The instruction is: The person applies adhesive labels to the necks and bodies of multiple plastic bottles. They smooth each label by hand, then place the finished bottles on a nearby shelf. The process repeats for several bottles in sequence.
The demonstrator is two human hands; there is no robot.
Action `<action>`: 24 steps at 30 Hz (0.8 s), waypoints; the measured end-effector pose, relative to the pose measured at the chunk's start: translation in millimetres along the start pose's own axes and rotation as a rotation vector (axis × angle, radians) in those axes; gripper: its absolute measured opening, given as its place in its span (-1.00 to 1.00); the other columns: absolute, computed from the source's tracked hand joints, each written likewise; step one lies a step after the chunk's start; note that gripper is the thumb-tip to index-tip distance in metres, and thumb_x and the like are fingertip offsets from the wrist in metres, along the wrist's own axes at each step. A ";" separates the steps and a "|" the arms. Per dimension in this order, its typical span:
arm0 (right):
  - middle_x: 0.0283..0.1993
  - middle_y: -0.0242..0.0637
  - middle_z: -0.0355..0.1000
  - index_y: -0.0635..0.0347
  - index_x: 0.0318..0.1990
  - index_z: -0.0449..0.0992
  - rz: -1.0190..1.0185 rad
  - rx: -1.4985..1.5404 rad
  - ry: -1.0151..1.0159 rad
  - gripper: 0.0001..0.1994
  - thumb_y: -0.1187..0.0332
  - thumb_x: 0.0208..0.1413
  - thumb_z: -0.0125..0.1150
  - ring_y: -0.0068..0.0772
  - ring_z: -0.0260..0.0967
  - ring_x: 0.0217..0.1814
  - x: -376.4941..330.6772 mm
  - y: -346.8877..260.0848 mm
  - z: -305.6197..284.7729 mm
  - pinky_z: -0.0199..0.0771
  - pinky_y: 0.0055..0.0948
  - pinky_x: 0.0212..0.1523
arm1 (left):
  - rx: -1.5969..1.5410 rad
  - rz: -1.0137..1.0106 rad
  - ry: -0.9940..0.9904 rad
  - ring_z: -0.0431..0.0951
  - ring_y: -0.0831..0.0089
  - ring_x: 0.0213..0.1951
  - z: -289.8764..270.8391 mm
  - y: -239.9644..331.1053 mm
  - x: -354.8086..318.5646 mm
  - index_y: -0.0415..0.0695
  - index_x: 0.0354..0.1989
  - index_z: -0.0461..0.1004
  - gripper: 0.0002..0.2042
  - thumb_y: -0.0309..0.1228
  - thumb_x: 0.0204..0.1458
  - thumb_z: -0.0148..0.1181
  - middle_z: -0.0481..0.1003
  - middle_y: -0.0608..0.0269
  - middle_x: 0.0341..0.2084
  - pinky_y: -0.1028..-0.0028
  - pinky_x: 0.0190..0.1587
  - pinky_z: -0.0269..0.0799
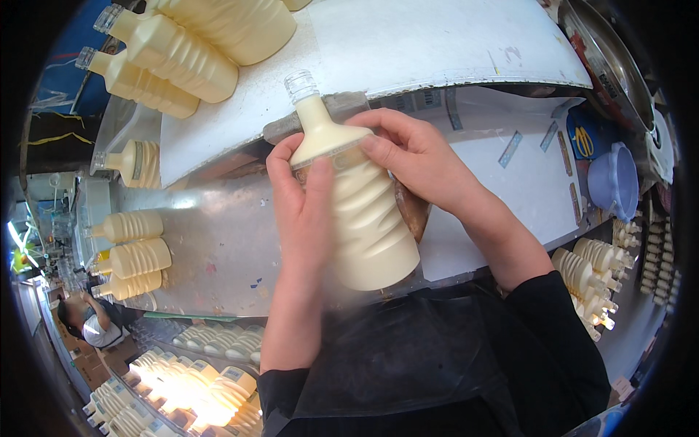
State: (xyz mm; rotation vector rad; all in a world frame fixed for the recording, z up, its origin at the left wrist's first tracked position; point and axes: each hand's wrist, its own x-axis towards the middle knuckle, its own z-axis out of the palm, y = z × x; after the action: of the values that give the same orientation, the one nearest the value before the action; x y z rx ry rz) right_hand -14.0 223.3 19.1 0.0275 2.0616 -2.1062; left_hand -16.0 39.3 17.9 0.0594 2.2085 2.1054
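A large cream bottle (373, 233) with wavy ridged sides and a clear threaded neck lies tilted in front of me, its neck pointing away. A narrow printed band (341, 159) runs across its shoulder. My left hand (300, 182) is closed on the bottle's left side, thumb by the band's left part. From the right, my right hand (408, 149) grips the shoulder, thumb pressed at the band's right end and fingers toward the far side. Behind the bottle's shoulder sits a greyish block (282, 131), partly hidden. A brown piece (413, 211) shows under the bottle's right side.
Several cream bottles (175, 62) stand on the raised white board (437, 44) and along the left edge. Patterned strips (510, 148) lie on white paper at right, near a purple bucket (613, 180). More bottles (218, 386) crowd below. A person (98, 320) sits far left.
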 end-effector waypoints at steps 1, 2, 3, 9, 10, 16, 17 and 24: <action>-0.04 -0.38 0.55 0.27 0.15 0.49 0.006 -0.003 -0.006 -0.72 0.36 0.39 0.11 -0.66 0.45 -0.01 -0.2 -0.6 0.5 0.47 -0.57 0.03 | 0.003 0.001 -0.002 0.39 0.41 0.08 -0.3 0.0 0.0 -0.26 0.25 0.22 -0.55 -0.28 0.31 0.12 0.38 0.06 0.08 0.40 0.17 0.35; -0.05 -0.38 0.54 0.27 0.15 0.49 -0.001 -0.005 -0.002 -0.72 0.35 0.39 0.11 -0.67 0.45 -0.02 -0.3 -0.5 0.8 0.47 -0.57 0.02 | 0.005 0.003 -0.003 0.39 0.41 0.08 -0.8 -0.4 0.1 -0.26 0.25 0.21 -0.55 -0.28 0.31 0.13 0.38 0.06 0.08 0.40 0.17 0.35; -0.05 -0.39 0.54 0.26 0.15 0.49 -0.008 -0.007 0.003 -0.72 0.34 0.39 0.12 -0.67 0.44 -0.03 -0.2 0.4 1.1 0.47 -0.57 0.01 | 0.008 0.005 -0.004 0.39 0.41 0.08 -1.1 -0.6 0.1 -0.25 0.25 0.21 -0.54 -0.27 0.31 0.13 0.38 0.06 0.08 0.40 0.17 0.35; -0.10 -0.41 0.54 0.25 0.13 0.50 -0.041 0.014 0.025 -0.72 0.32 0.39 0.14 -0.69 0.43 -0.08 -0.1 2.9 3.6 0.46 -0.59 -0.04 | 0.000 -0.001 -0.001 0.39 0.41 0.07 0.0 -1.0 0.0 -0.25 0.26 0.21 -0.54 -0.25 0.32 0.11 0.39 0.06 0.07 0.40 0.16 0.35; -0.13 -0.43 0.53 0.25 0.13 0.51 -0.053 0.019 0.035 -0.72 0.32 0.38 0.15 -0.71 0.42 -0.11 -0.3 3.4 4.2 0.46 -0.60 -0.06 | -0.005 -0.014 0.008 0.39 0.42 0.07 1.2 1.8 -0.4 -0.24 0.26 0.21 -0.55 -0.25 0.33 0.10 0.39 0.06 0.08 0.40 0.16 0.35; -0.29 -0.51 0.48 0.24 0.11 0.52 -0.043 -0.062 0.064 -0.71 0.32 0.32 0.22 -0.77 0.34 -0.27 -1.8 1.8 5.8 0.41 -0.65 -0.20 | -0.026 0.000 0.008 0.40 0.43 0.07 1.7 2.8 -1.4 -0.24 0.25 0.21 -0.60 -0.26 0.38 0.01 0.39 0.07 0.08 0.42 0.16 0.35; -0.28 -0.50 0.49 0.24 0.11 0.52 -0.041 -0.066 0.066 -0.71 0.32 0.31 0.22 -0.77 0.34 -0.26 -2.0 1.1 5.9 0.41 -0.65 -0.20 | -0.036 -0.007 0.004 0.40 0.43 0.07 2.3 3.1 -1.3 -0.24 0.25 0.21 -0.60 -0.26 0.39 0.00 0.39 0.07 0.08 0.42 0.16 0.36; -0.29 -0.49 0.48 0.24 0.11 0.52 -0.032 -0.059 0.060 -0.71 0.33 0.31 0.22 -0.76 0.35 -0.27 -2.0 -2.2 5.7 0.41 -0.66 -0.22 | -0.011 0.014 -0.005 0.40 0.44 0.06 0.8 1.6 -1.6 -0.24 0.26 0.21 -0.61 -0.27 0.39 0.00 0.39 0.07 0.08 0.41 0.15 0.36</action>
State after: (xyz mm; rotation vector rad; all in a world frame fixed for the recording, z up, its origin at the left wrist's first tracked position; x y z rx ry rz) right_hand -11.7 218.0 21.7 0.0501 2.1714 -2.0870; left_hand -14.3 40.0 19.6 0.0798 2.2001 2.1226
